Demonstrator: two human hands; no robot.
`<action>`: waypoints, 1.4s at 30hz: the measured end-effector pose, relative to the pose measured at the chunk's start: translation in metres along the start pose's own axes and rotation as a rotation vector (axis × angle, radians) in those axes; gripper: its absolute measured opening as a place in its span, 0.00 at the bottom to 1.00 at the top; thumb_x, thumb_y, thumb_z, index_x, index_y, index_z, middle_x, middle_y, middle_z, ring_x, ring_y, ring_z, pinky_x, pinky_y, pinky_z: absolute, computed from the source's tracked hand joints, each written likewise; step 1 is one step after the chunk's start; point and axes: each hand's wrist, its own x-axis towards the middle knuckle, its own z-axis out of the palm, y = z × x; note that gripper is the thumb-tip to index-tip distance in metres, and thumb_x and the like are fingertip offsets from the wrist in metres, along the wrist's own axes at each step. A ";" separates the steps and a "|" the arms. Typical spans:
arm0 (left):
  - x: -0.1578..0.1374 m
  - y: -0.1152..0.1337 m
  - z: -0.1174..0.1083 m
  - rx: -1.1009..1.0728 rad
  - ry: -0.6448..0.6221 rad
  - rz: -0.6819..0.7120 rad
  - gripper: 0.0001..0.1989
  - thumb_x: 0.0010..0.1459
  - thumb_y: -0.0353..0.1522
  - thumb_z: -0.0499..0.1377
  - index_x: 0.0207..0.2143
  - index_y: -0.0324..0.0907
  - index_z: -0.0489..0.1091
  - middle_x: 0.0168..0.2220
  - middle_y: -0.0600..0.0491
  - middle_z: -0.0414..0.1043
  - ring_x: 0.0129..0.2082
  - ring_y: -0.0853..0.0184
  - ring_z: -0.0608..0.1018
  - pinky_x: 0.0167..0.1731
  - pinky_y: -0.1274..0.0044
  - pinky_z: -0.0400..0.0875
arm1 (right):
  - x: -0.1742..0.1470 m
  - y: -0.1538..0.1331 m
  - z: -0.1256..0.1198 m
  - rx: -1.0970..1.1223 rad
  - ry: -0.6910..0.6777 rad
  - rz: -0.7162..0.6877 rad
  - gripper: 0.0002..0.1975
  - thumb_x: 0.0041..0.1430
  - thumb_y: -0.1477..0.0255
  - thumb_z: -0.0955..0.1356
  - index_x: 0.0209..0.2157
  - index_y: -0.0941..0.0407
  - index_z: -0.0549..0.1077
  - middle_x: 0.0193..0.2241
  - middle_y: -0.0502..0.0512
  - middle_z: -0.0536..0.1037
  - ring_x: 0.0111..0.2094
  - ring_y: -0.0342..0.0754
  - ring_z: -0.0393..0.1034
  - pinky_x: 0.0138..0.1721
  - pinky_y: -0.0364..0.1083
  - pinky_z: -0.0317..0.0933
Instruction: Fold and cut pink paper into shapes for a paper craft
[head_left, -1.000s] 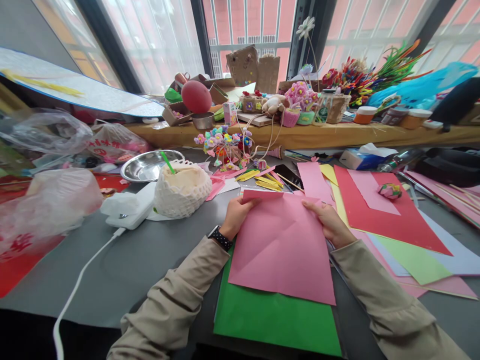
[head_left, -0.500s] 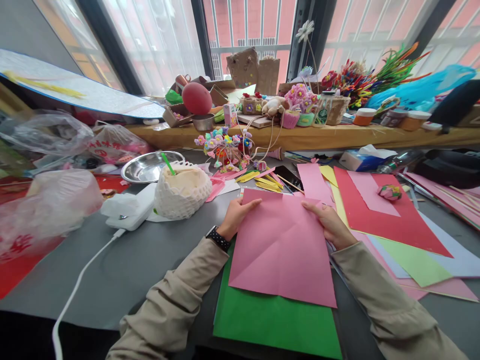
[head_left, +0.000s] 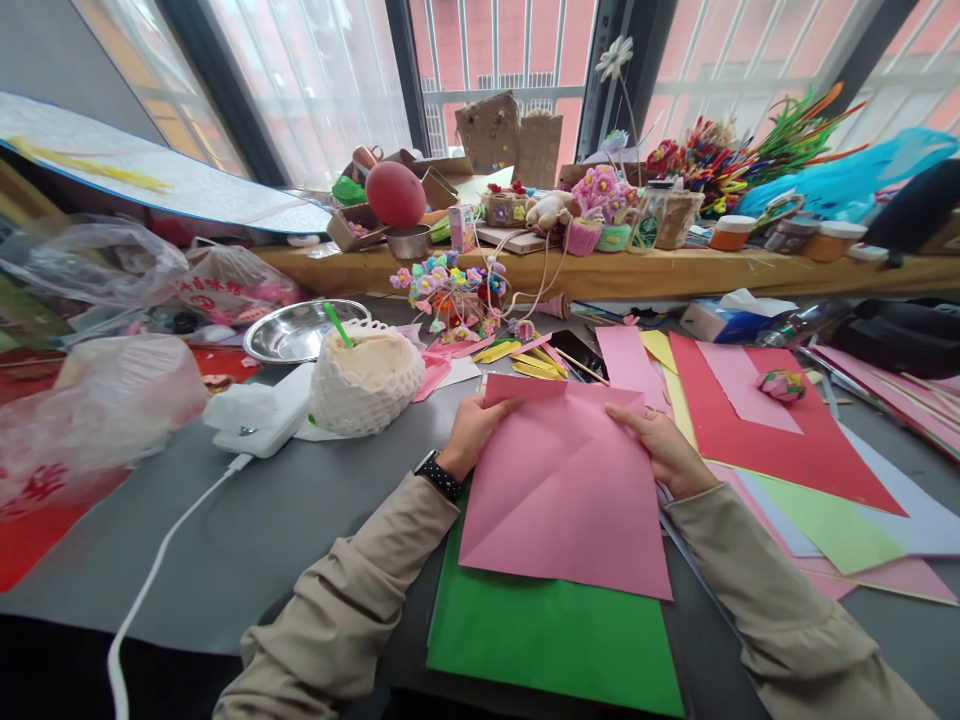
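A square sheet of pink paper (head_left: 566,490), creased along lines that cross near its middle, is held up between both hands. My left hand (head_left: 474,435) pinches its upper left edge, thumb on top. At the upper right edge my right hand (head_left: 664,448) grips it the same way, with its other fingers behind the sheet. Below the pink paper lies a green sheet (head_left: 555,645), partly covered by it. A dark watch strap (head_left: 439,475) circles my left wrist.
Left of my hands stand a coconut in a white foam net (head_left: 365,385), a white charger with a cable (head_left: 262,425) and a metal dish (head_left: 292,335). Coloured papers, including a red sheet (head_left: 795,450), lie to the right. Craft flowers (head_left: 450,290) stand behind.
The lower edge of the pink paper has risen slightly, and the sheet bends a little more. Both hands keep their grip in nearly the same place.
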 end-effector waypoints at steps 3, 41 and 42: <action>0.001 -0.001 0.000 0.012 0.007 0.014 0.19 0.39 0.37 0.62 0.34 0.36 0.71 0.33 0.50 0.73 0.30 0.66 0.73 0.29 0.78 0.65 | -0.001 -0.001 0.000 0.008 0.009 0.036 0.06 0.42 0.74 0.69 0.25 0.60 0.71 0.20 0.53 0.76 0.22 0.47 0.71 0.23 0.44 0.67; -0.002 0.001 -0.007 0.103 -0.141 -0.149 0.19 0.36 0.38 0.64 0.31 0.35 0.71 0.27 0.47 0.72 0.22 0.68 0.73 0.20 0.80 0.65 | -0.004 -0.007 -0.007 -0.141 -0.041 -0.021 0.09 0.40 0.71 0.70 0.27 0.59 0.71 0.21 0.52 0.76 0.20 0.46 0.70 0.20 0.42 0.65; -0.002 0.001 -0.007 0.099 -0.139 -0.144 0.20 0.36 0.38 0.63 0.31 0.34 0.71 0.28 0.47 0.72 0.21 0.68 0.73 0.20 0.80 0.65 | -0.005 -0.007 -0.007 -0.148 -0.054 -0.016 0.09 0.40 0.71 0.70 0.27 0.59 0.71 0.21 0.53 0.76 0.21 0.46 0.70 0.21 0.42 0.66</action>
